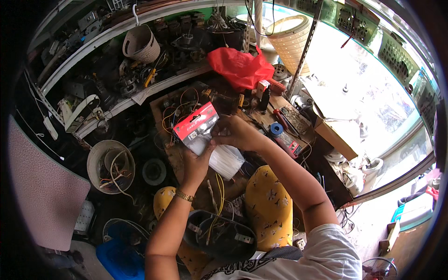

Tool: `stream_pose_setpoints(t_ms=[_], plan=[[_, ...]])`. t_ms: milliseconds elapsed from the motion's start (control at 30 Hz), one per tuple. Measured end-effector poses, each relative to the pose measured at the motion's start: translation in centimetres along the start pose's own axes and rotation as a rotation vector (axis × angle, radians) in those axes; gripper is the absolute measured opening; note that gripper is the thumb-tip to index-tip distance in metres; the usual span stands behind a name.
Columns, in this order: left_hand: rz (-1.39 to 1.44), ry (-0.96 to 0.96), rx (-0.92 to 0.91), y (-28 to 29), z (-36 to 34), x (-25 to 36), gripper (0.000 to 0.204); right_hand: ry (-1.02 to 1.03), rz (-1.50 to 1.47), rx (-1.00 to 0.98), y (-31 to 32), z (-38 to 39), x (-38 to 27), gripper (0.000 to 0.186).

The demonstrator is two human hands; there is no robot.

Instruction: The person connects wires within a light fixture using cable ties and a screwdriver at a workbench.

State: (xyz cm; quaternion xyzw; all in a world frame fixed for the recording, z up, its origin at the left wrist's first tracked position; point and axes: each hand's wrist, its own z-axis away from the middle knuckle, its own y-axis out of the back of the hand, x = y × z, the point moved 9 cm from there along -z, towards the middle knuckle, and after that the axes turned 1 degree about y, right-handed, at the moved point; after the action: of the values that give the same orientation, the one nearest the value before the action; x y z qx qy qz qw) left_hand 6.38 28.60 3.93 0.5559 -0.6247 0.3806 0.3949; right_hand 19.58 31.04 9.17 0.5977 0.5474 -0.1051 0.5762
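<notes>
A clear bag of white cable ties [227, 162] with a red header card [197, 122] is held up in front of me, over the workbench. My left hand [198, 159] grips the bag from its lower left side, thumb on top. My right hand [237, 132] is closed on the bag's right edge near the card, with its fingers partly hidden. Below, in my lap, rests a dark oval appliance housing [219, 249] with yellow wires [217, 205] rising out of it.
A cluttered wooden bench [168, 109] holds loose wires, a blue tape roll [276, 129], a screwdriver [285, 120] and a red plastic bag [240, 67]. At left stands a bucket of wires [95, 163]. An open cardboard box [333, 137] lies right, and metal shelves with parts line the back.
</notes>
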Motion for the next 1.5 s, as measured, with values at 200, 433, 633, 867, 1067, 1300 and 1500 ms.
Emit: stream_pose_setpoints(t_ms=[200,433,633,867,1067,1300,1500], plan=[[0.082,0.036,0.017,-1.0,0.1,0.7,0.022,-0.174,-0.552,-0.050,-1.1,0.9,4.0,0.021],[-0.112,0.196,0.033,-0.1,-0.8,-3.9,0.025,-0.044,-0.563,0.336,3.2,3.4,0.2,0.030],[0.271,0.208,0.481,9.7,-10.4,-10.3,0.059,0.201,-0.952,0.790,13.0,8.3,-2.0,0.019],[-0.096,0.439,0.283,7.3,-15.0,-7.8,0.074,-0.219,-0.487,0.456,5.2,8.1,3.1,0.014],[0.129,0.387,-0.434,-4.2,1.2,1.9,0.024,-0.251,-0.389,0.235,-0.3,7.9,-0.7,0.016],[-0.168,0.039,-0.329,-0.9,5.9,7.1,0.015,-0.231,-0.504,0.152,-4.9,11.5,-4.7,0.013],[-0.270,0.096,-0.279,1.8,9.9,7.7,0.016,-0.237,-0.022,0.156,-4.0,15.5,-6.9,0.007]])
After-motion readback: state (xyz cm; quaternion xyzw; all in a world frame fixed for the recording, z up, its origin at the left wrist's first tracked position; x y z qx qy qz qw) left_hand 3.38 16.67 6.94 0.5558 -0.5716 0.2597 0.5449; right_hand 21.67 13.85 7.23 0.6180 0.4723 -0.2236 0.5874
